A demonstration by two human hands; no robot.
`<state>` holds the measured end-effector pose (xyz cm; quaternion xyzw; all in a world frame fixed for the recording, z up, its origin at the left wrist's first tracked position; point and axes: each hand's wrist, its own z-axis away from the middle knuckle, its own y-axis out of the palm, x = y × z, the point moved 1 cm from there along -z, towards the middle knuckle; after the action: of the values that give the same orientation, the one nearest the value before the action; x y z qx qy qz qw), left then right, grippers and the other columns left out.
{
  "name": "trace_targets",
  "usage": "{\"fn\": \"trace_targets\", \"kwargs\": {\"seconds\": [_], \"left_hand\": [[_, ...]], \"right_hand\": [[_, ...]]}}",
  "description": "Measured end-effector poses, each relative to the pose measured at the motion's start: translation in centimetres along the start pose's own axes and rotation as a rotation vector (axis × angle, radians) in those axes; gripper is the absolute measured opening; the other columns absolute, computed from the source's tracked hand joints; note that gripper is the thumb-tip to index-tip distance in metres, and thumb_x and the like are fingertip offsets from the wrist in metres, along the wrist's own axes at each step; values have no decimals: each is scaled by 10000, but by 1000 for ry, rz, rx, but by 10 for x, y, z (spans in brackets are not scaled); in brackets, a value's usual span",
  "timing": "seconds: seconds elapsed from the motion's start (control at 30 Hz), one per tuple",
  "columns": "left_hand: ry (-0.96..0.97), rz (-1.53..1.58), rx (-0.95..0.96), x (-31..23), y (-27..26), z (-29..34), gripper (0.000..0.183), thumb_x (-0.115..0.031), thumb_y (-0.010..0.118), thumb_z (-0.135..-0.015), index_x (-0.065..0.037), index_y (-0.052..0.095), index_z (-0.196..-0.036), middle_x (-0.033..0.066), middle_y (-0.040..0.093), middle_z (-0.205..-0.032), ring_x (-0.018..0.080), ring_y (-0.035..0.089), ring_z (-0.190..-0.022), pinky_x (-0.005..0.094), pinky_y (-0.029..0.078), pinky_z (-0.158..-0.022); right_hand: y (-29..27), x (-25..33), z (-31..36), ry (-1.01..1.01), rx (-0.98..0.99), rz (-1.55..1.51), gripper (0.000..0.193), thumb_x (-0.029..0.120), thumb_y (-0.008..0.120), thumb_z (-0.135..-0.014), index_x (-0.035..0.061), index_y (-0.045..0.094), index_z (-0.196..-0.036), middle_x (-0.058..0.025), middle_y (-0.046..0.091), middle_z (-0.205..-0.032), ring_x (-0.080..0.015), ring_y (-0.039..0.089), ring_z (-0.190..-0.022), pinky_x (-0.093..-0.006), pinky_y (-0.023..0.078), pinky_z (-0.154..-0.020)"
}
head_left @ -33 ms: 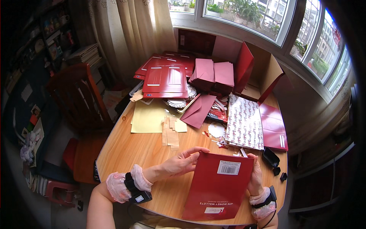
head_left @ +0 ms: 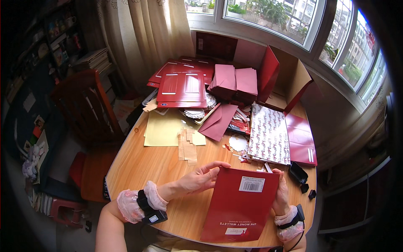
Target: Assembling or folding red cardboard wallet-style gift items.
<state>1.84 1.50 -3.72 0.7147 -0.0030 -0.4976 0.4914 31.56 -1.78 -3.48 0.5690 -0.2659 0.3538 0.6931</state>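
A flat red printed cardboard pack (head_left: 237, 206) is held up over the near right of the table, tilted, its barcode label at the far end and its printing upside down. My left hand (head_left: 199, 179) pinches its far left corner, with the fingertips partly behind the card. On the opposite side my right hand (head_left: 282, 196) grips the upper right edge, thumb at the corner and the other fingers mostly hidden behind. Just beyond the pack lie white and red paper scraps (head_left: 244, 158) and a white scalloped paper round (head_left: 239, 143).
Red card packs (head_left: 182, 86) are piled at the back, beside stacked pink envelopes (head_left: 235, 79) and an open cardboard box (head_left: 289, 82). Yellow sheets (head_left: 163, 130), a loose pink envelope (head_left: 220, 119), patterned sheets (head_left: 269, 134) and a black case (head_left: 298, 173) surround the work area. A chair (head_left: 86, 113) stands left.
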Motion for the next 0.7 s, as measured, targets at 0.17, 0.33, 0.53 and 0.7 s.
{"fn": "trace_targets", "kwargs": {"seconds": [0.17,0.33,0.53,0.7], "left_hand": [[34,-38,-38,1,-3,-3,361,-275,430,-1041,-106,458,-1359,26,571,-1253,126,543,-1173,302,443,-1021],[68,0,-55,2,-9,-5,330,-253,435,-1040,-115,465,-1338,34,576,-1242,131,551,-1163,313,454,-998],[48,1,-30,2,-14,-7,258,-248,459,-1031,-122,477,-1256,32,596,-1191,130,577,-1108,311,472,-957],[-19,-19,-87,5,-13,-7,241,-254,470,-1029,-125,459,-1232,24,610,-1146,118,587,-1070,299,480,-937]], "right_hand": [[3,3,-2,15,16,-19,375,418,462,-993,98,548,-1168,-97,674,-1033,-212,676,-938,-364,588,-804],[9,7,0,-4,67,13,356,406,449,-1005,106,526,-1181,-92,660,-1078,-203,658,-989,-371,571,-848],[7,7,-3,-117,140,92,245,331,446,-1029,111,509,-1119,-78,647,-1076,-161,643,-965,-331,554,-840],[7,4,-8,-214,5,199,137,208,468,-1028,102,556,-1017,-32,665,-854,-89,644,-740,-220,538,-652]]}}
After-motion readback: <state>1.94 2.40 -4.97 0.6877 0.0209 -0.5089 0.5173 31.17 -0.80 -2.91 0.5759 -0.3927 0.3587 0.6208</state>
